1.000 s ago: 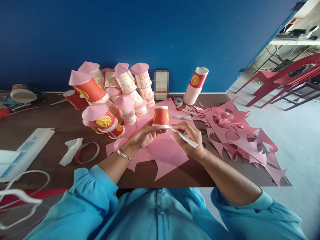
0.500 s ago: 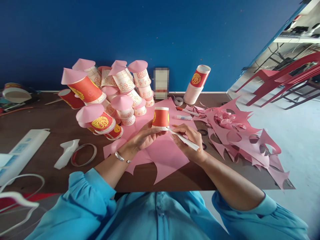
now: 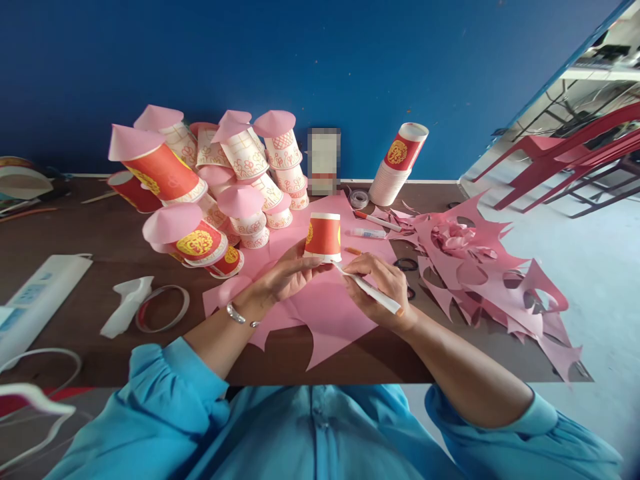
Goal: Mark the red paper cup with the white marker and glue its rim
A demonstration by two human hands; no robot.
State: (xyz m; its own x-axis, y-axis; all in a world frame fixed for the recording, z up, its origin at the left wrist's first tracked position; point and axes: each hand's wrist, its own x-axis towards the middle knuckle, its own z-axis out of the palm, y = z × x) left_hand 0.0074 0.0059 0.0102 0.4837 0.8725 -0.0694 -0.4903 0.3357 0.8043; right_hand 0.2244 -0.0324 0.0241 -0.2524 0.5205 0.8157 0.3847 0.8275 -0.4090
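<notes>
A red paper cup with yellow emblems and white bands at both ends is held over the pink paper, its wider rim facing down. My left hand grips it low on the left side, fingers closed under the rim. In my right hand is a white marker pen with an orange end, pinched between the fingers. Its tip meets the lower white band of the cup, near the right side. Pink paper lies flat on the table beneath both hands.
Cup towers with pink paper cones crowd the left back. At the right back leans a stack of cups. Cut pink scraps, a glue stick, a red pen and scissors lie to the right.
The pen tip has shifted slightly left along the cup's lower band. Both hands keep their hold, and the view has tilted a little.
</notes>
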